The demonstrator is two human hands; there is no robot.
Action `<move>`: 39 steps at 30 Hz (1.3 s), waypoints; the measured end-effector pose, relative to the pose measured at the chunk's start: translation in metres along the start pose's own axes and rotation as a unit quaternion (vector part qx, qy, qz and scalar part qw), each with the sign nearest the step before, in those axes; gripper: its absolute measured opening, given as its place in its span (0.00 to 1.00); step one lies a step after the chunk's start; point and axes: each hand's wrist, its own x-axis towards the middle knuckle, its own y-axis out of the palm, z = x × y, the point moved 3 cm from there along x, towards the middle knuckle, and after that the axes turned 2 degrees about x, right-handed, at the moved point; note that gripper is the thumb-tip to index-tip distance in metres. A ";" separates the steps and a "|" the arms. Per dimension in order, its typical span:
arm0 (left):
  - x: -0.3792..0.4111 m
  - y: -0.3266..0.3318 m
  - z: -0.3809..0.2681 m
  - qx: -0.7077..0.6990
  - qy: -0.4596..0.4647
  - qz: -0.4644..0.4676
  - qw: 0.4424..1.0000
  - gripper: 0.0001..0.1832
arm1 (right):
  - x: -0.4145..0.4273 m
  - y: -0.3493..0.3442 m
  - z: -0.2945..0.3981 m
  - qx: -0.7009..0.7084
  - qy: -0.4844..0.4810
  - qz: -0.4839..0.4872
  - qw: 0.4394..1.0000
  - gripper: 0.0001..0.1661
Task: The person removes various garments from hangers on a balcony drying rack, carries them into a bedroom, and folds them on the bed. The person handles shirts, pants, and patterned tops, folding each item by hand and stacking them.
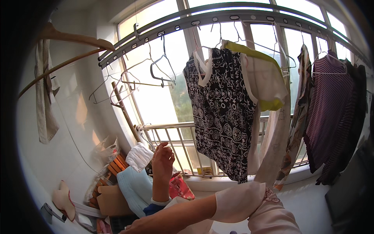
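Note:
My left hand (163, 159) is raised in front of the balcony railing, fingers loosely bent and a little apart, with nothing visible in it. Just left of it is a white folded cloth (139, 156). My right forearm reaches across the bottom from the right; my right hand (133, 228) is partly cut off by the lower edge, so its grip is hidden. A black-and-white patterned sleeveless top (222, 117) hangs from the drying rack (210, 20), up and to the right of my left hand. Behind it hangs a white garment with yellow-green trim (263, 76).
Empty wire hangers (162, 70) hang at the rack's left. A wooden hanger (73, 41) is near at upper left. Striped clothing (330, 108) hangs at right. Below lie a light blue cloth (136, 187), a cardboard box (112, 201) and a red patterned bag (179, 188), by the metal railing (172, 125).

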 end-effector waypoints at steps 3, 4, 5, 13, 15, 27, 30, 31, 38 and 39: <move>-0.017 0.052 -0.021 0.112 0.068 0.051 0.990 0.11 | -0.052 -0.010 0.023 -0.064 0.065 0.068 0.994 0.27; -0.021 0.071 -0.021 0.138 0.071 0.065 0.986 0.11 | -0.071 -0.022 0.031 -0.090 0.069 0.046 0.992 0.25; -0.024 0.082 -0.023 0.169 0.072 0.070 0.980 0.11 | -0.082 -0.048 0.049 -0.089 0.210 0.136 0.964 0.26; -0.004 0.123 -0.012 0.303 0.116 0.070 0.943 0.11 | -0.144 -0.215 0.172 -0.718 0.076 -0.324 0.612 0.12; 0.012 0.143 -0.011 0.293 0.146 0.088 0.941 0.12 | -0.165 -0.259 0.188 -0.734 0.077 -0.384 0.555 0.09; 0.110 0.218 0.004 0.277 0.272 0.123 0.913 0.21 | -0.233 -0.314 0.181 -0.421 0.361 -0.424 0.716 0.14; 0.142 0.233 -0.003 0.289 0.269 0.126 0.910 0.27 | -0.233 -0.318 0.178 -0.397 0.339 -0.416 0.744 0.13; 0.155 0.237 -0.004 0.285 0.261 0.133 0.912 0.30 | -0.234 -0.318 0.176 -0.391 0.332 -0.415 0.751 0.12; 0.180 0.263 -0.007 0.271 0.191 0.175 0.927 0.32 | -0.235 -0.322 0.162 -0.376 0.323 -0.385 0.779 0.13; 0.179 0.262 -0.007 0.279 0.183 0.182 0.925 0.32 | -0.235 -0.320 0.162 -0.361 0.311 -0.398 0.784 0.13</move>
